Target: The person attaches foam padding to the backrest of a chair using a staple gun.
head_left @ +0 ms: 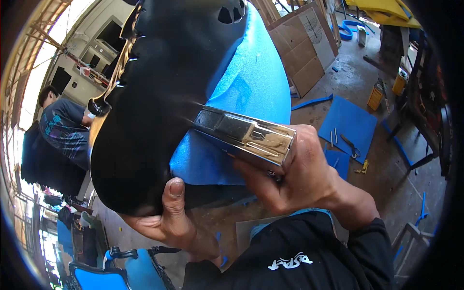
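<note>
A large black curved panel [135, 145] with a carved, glossy left edge fills the upper middle, with blue foam [256, 72] along its right part. My right hand [299, 174] is closed round a metal staple gun [241, 135], whose nose meets the panel where black surface and blue foam meet; whether it presses there I cannot tell. My left hand [169, 217] grips the panel's lower edge, its thumb upright on the near face and its fingers partly hidden.
A person [63, 125] works at left. Blue chairs [106, 275] stand lower left. Cardboard [302, 53] leans behind the panel. Blue sheets [348, 121], scissors [353, 150] and yellow tools [374, 96] lie on the floor at right, beside a dark chair frame [420, 130].
</note>
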